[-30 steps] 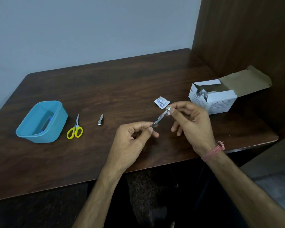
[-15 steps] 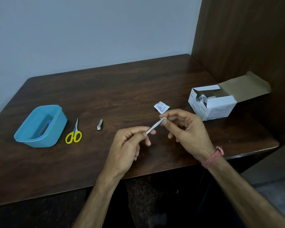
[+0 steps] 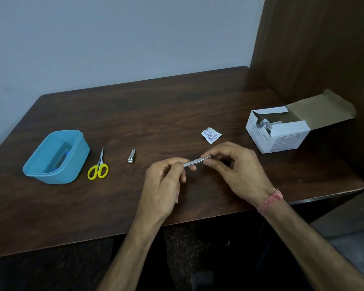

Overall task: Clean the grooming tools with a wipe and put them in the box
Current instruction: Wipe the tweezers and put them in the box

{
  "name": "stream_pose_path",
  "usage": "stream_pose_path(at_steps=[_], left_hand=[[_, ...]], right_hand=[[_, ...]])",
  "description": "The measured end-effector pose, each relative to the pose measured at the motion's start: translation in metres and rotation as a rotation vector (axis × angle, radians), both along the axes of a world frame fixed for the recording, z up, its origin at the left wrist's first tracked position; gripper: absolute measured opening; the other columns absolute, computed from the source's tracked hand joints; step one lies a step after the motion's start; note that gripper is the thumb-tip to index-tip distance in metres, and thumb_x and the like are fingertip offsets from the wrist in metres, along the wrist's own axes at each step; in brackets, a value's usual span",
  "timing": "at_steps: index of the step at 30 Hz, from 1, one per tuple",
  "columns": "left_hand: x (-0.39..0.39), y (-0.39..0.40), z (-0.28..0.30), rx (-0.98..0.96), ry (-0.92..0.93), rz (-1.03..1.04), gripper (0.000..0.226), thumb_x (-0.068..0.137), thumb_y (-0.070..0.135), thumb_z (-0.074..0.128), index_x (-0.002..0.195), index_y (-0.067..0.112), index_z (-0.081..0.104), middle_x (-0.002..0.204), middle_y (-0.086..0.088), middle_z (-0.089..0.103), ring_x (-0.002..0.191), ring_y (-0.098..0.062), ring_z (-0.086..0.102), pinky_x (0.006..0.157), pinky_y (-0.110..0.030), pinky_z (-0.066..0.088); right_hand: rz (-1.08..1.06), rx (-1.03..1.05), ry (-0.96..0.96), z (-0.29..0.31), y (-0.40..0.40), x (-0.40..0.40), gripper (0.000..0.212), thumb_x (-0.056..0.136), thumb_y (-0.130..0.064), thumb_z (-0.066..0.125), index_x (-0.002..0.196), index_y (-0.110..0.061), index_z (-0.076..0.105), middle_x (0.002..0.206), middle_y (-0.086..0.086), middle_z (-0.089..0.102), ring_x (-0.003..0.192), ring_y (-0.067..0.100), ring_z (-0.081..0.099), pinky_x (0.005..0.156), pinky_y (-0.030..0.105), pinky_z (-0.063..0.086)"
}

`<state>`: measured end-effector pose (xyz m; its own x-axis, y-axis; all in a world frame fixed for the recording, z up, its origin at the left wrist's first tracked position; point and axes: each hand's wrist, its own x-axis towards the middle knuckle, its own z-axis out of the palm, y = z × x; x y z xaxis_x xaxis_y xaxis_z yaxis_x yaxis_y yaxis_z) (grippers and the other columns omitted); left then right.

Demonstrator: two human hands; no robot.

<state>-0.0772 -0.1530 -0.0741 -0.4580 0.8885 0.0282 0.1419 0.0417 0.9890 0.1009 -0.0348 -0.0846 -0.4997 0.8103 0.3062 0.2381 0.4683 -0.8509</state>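
Note:
A thin silver metal tool (image 3: 194,162), probably tweezers, hangs just above the table's front middle. My left hand (image 3: 164,181) pinches its left end and my right hand (image 3: 237,171) pinches its right end; a sliver of white shows at those fingertips, and I cannot tell whether it is a wipe. The blue plastic box (image 3: 80,143) stands at the far left with something blue inside. Yellow-handled scissors (image 3: 98,168) and a small nail clipper (image 3: 131,156) lie to its right. A torn wipe sachet (image 3: 211,134) lies beyond my right hand.
An open white cardboard box (image 3: 286,139) of sachets sits at the right, by a dark wooden side panel (image 3: 315,49). The dark wooden table (image 3: 156,114) meets a pale wall at the back. Its front edge runs under my forearms.
The tool now lies flatter between my hands than a second ago, and both hands have kept their pinch on it. The view has shifted, so everything sits lower in frame.

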Motion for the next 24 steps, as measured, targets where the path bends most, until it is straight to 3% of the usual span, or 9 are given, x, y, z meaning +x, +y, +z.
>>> stream_pose_path(at_steps=[2,5,8,12,14,17,19,21,24], left_hand=[[0.002,0.000,0.003,0.019,-0.015,0.013,0.035,0.101,0.025,0.049,0.088,0.016,0.079,0.069,0.001,0.058,0.046,-0.013,0.042,0.040,-0.025,0.036],[0.004,0.000,0.005,0.014,0.033,0.013,0.036,0.105,0.031,0.045,0.087,0.012,0.070,0.070,-0.005,0.051,0.047,-0.018,0.041,0.038,-0.027,0.036],[0.004,-0.001,0.004,0.004,0.109,0.021,0.040,0.117,0.022,0.041,0.088,0.010,0.066,0.068,-0.007,0.047,0.048,-0.023,0.042,0.040,-0.032,0.038],[0.004,-0.002,0.005,0.001,0.121,0.016,0.042,0.119,0.021,0.039,0.089,0.014,0.066,0.069,-0.003,0.050,0.047,-0.020,0.044,0.038,-0.031,0.039],[0.005,-0.001,0.005,0.000,0.124,0.019,0.042,0.120,0.022,0.039,0.089,0.014,0.066,0.069,-0.001,0.052,0.047,-0.018,0.045,0.038,-0.032,0.038],[0.006,-0.003,0.006,0.013,0.176,0.007,0.042,0.121,0.024,0.039,0.090,0.010,0.063,0.070,-0.013,0.052,0.050,-0.020,0.047,0.042,-0.038,0.040],[0.006,-0.004,0.007,0.023,0.228,-0.010,0.043,0.120,0.030,0.038,0.089,0.009,0.060,0.072,-0.017,0.054,0.054,-0.022,0.048,0.048,-0.044,0.044],[0.007,-0.004,0.006,0.029,0.258,-0.016,0.044,0.116,0.038,0.037,0.090,0.010,0.058,0.073,-0.014,0.056,0.056,-0.020,0.049,0.052,-0.047,0.044],[0.006,-0.004,0.005,0.013,0.251,-0.019,0.044,0.117,0.040,0.036,0.092,0.012,0.059,0.073,-0.007,0.058,0.055,-0.014,0.049,0.052,-0.040,0.044]], right_hand=[[0.044,0.003,0.013,0.000,0.000,0.000,0.014,0.090,-0.015,0.092,0.099,-0.025,0.088,0.105,-0.014,0.075,0.095,0.013,0.073,0.087,0.018,0.055],[0.085,0.019,-0.079,0.000,-0.001,0.000,0.010,0.089,-0.026,0.093,0.095,-0.032,0.086,0.098,-0.016,0.076,0.091,0.013,0.072,0.086,0.025,0.054],[0.088,0.025,-0.132,0.003,-0.004,0.002,0.011,0.089,-0.029,0.092,0.098,-0.034,0.087,0.087,-0.027,0.074,0.085,0.004,0.070,0.079,0.011,0.045],[0.072,0.105,-0.052,0.008,-0.013,0.001,0.039,0.089,-0.018,0.093,0.123,-0.033,0.084,0.091,-0.015,0.078,0.087,-0.001,0.067,0.079,0.005,0.046],[0.058,0.197,-0.083,0.007,-0.016,0.000,0.045,0.090,-0.016,0.092,0.130,-0.033,0.081,0.094,-0.018,0.075,0.089,-0.004,0.064,0.078,0.005,0.045],[0.030,0.378,-0.201,0.007,-0.022,-0.001,0.050,0.095,-0.021,0.087,0.140,-0.038,0.073,0.098,-0.027,0.063,0.094,0.000,0.066,0.080,0.011,0.052],[0.003,0.533,-0.240,0.006,-0.025,-0.003,0.049,0.098,-0.020,0.083,0.144,-0.033,0.071,0.098,-0.025,0.063,0.096,0.006,0.065,0.079,0.024,0.059],[-0.023,0.612,-0.242,0.006,-0.027,-0.004,0.048,0.100,-0.018,0.079,0.146,-0.029,0.069,0.101,-0.020,0.070,0.097,0.011,0.065,0.078,0.029,0.061],[-0.026,0.636,-0.222,0.006,-0.026,-0.004,0.046,0.100,-0.016,0.079,0.144,-0.026,0.070,0.105,-0.018,0.074,0.098,0.013,0.065,0.081,0.028,0.059]])
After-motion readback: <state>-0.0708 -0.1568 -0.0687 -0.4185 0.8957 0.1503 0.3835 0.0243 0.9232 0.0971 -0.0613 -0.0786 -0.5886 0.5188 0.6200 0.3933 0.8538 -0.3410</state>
